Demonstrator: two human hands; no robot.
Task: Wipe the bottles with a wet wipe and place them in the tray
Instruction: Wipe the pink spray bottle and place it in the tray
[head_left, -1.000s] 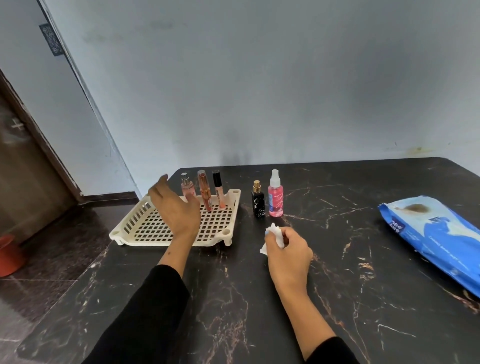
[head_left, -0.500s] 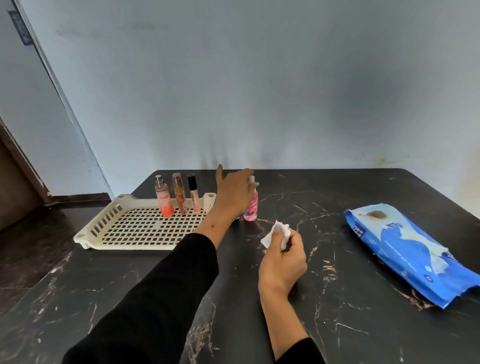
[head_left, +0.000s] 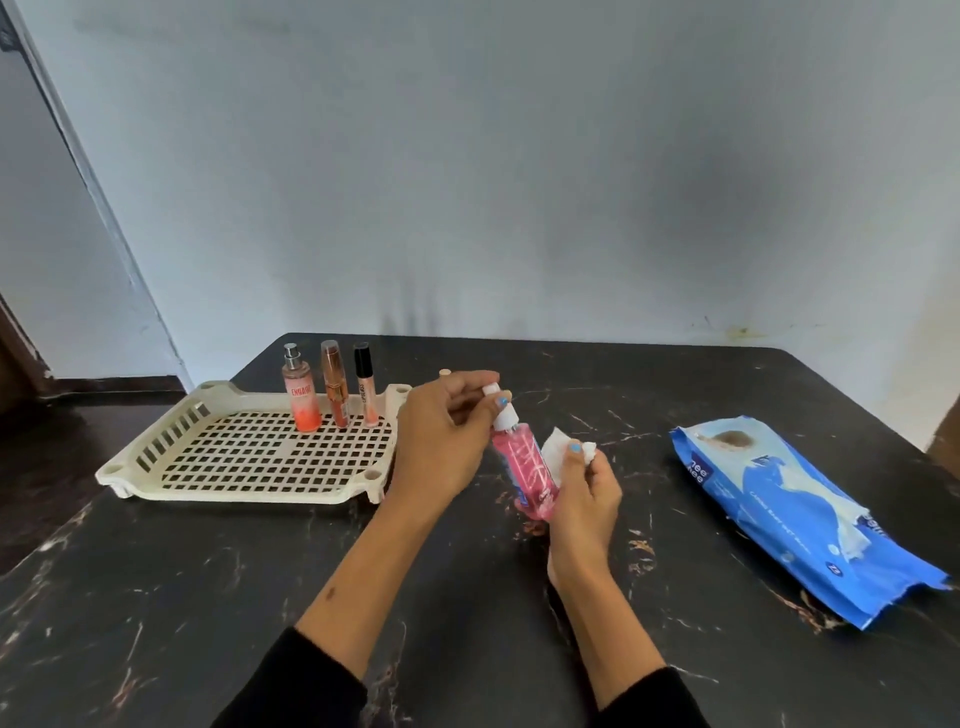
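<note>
Our left hand (head_left: 441, 441) grips the tilted pink plastic spray bottle (head_left: 522, 467) by its white top; our right hand (head_left: 584, 499) pinches a crumpled white wet wipe (head_left: 558, 452) against it.

"nee nee" is printed in white on the blue wipes pack (head_left: 810, 514) — "engage" is read on the orange spray bottle (head_left: 301, 400) in the tray; other lettering is too small to be made out.

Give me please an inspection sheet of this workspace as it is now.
Surface: dark marbled table.
Job's things: three bottles upright at the far edge of the cream tray; pink bottle tilted, off the table; white wipe against it.
Clutter: blue wipes pack, lying right.
Grips: left hand pinches the pink bottle's top; right hand holds the wipe.
Cables: nothing seen.
Surroundings: pale wall.
</note>
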